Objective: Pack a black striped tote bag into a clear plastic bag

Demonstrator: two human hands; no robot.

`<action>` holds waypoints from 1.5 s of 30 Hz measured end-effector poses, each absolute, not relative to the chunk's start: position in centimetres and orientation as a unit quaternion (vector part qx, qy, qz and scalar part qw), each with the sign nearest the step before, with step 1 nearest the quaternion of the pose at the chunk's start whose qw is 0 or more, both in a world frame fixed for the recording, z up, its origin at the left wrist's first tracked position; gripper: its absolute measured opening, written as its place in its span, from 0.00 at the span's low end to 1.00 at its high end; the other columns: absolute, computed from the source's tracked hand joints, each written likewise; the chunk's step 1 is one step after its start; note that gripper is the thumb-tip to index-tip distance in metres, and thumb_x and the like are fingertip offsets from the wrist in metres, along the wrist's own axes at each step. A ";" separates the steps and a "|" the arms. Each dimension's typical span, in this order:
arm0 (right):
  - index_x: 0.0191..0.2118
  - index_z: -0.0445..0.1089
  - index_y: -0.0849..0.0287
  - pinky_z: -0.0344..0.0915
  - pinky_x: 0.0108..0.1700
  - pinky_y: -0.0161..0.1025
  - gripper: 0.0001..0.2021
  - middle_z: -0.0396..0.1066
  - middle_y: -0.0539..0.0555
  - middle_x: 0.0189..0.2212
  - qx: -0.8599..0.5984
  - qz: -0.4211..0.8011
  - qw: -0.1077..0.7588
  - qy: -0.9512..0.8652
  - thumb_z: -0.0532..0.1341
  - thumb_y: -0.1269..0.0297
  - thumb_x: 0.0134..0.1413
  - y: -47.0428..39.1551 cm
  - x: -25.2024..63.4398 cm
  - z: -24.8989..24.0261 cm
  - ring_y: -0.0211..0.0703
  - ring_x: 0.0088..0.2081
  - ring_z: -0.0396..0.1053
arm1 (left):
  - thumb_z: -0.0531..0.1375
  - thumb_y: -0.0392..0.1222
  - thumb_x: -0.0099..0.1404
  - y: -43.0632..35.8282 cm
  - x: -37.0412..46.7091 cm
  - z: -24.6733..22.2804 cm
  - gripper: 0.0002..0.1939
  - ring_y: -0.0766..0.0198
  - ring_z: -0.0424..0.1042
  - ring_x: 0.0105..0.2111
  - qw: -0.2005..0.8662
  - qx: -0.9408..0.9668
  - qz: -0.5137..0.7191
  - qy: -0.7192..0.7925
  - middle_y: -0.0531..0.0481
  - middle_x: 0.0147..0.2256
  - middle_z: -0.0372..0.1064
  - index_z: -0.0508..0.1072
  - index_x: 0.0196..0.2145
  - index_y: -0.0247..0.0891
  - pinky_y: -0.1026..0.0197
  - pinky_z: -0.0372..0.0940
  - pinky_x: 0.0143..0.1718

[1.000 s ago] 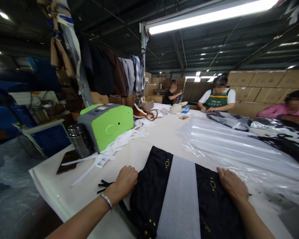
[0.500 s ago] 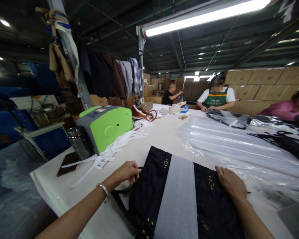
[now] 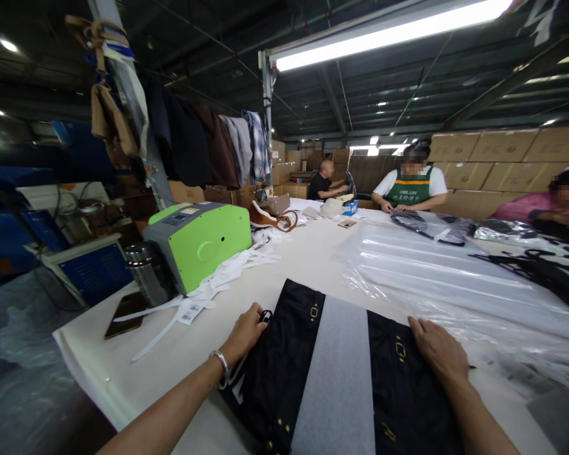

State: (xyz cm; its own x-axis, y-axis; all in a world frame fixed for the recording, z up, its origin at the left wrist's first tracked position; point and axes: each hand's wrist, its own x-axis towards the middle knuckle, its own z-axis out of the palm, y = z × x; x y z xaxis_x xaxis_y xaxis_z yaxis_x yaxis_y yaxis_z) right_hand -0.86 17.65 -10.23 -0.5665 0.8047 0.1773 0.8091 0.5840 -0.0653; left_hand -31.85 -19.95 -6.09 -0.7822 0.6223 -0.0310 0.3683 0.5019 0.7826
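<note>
A black bag [image 3: 284, 366] with gold-coloured buckles and studs lies on the white table before me. A pale grey strip [image 3: 339, 366] runs down its middle. My left hand [image 3: 245, 330] is closed in a pinch on a thin black strap [image 3: 265, 315] at the bag's left edge; a silver bangle circles that wrist. On the right side of the bag, my right hand [image 3: 440, 349] is bent over its upper edge, gripping it, with the fingertips partly hidden. A small dark tip pokes out beside this hand.
A green and grey machine [image 3: 208, 243] stands at the left with white paper strips [image 3: 232, 268], a steel flask [image 3: 149, 275] and a phone [image 3: 124, 316]. Clear plastic sheets [image 3: 422, 265] cover the right. Across the table, a person in a green apron [image 3: 410, 189] handles a plastic-wrapped item.
My left hand has moved slightly right and closer to the bag, bringing the strap against its edge. The right hand stays in place on the bag.
</note>
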 end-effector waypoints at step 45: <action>0.54 0.73 0.52 0.65 0.53 0.50 0.20 0.74 0.62 0.52 -0.456 -0.012 0.099 -0.885 0.48 0.59 0.65 17.5 -0.9 -9.9 0.56 0.53 0.71 | 0.61 0.38 0.61 -19.2 -27.3 -5.9 0.11 0.57 0.66 0.44 0.003 0.295 0.405 0.865 0.49 0.44 0.62 0.62 0.40 0.43 0.56 0.60 0.50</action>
